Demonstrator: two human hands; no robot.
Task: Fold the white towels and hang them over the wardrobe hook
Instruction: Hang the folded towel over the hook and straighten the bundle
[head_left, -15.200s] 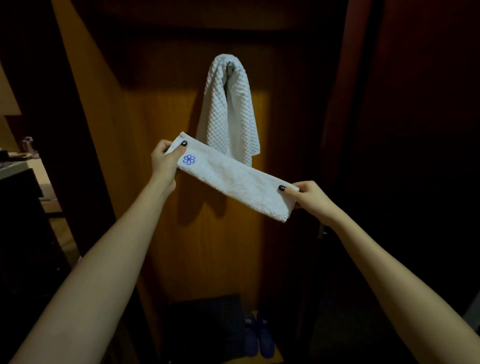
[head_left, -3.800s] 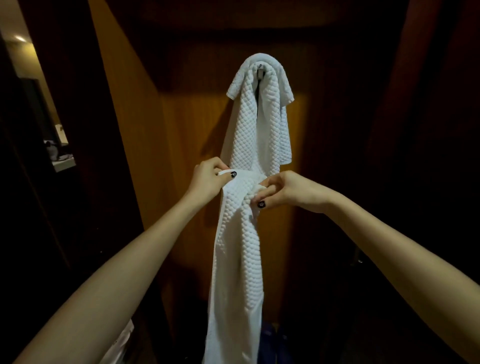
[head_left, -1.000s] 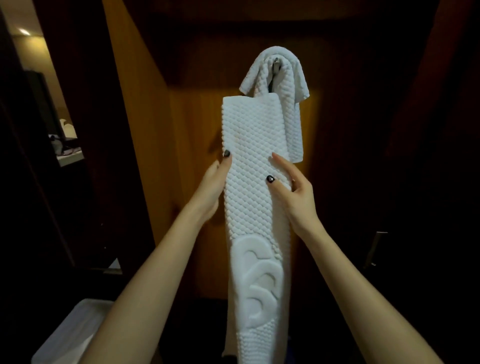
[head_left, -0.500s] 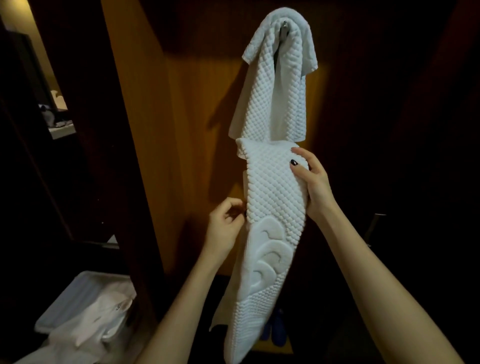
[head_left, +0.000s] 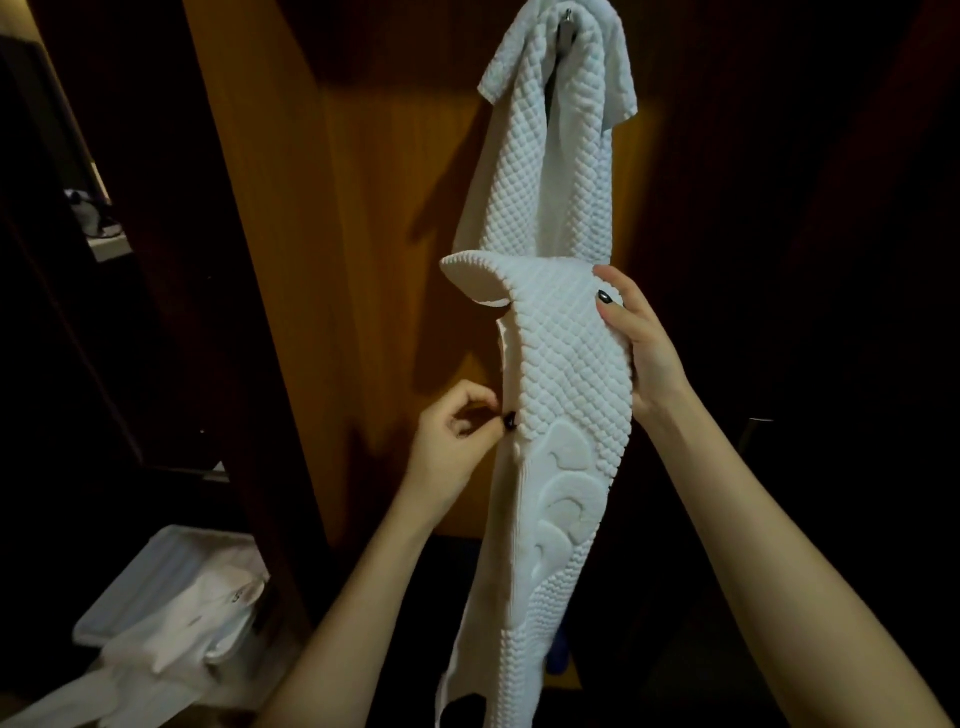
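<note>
Closest, low on the left: a pale tray (head_left: 156, 577) on the floor, with loose white cloths (head_left: 156, 649) spilling over it. Then two bare arms reaching up from the bottom edge. Next, the left hand (head_left: 452, 441) right at the left edge of the long white towel (head_left: 566, 374), its fingers (head_left: 478, 402) curled in tight and pinching that edge with the thumb. Higher up on the other side, the right hand (head_left: 641, 353), its fingers (head_left: 608, 283) wrapped round the right edge near the top, thumb pressed on the bumpy front. Held up in the air between both hands, the long white towel hanging straight down, top bent over with one corner flopping to the left, big smooth curls stamped lower down. Behind its bottom end, something small and blue, maybe shoes, too dark to tell. Farther back and higher, a second white towel (head_left: 545, 171) draped over the metal hook (head_left: 568, 15), both halves hanging down, lower ends just above the held one. Last of all, the brown wooden wardrobe wall (head_left: 374, 260) behind, dark at both sides.
</note>
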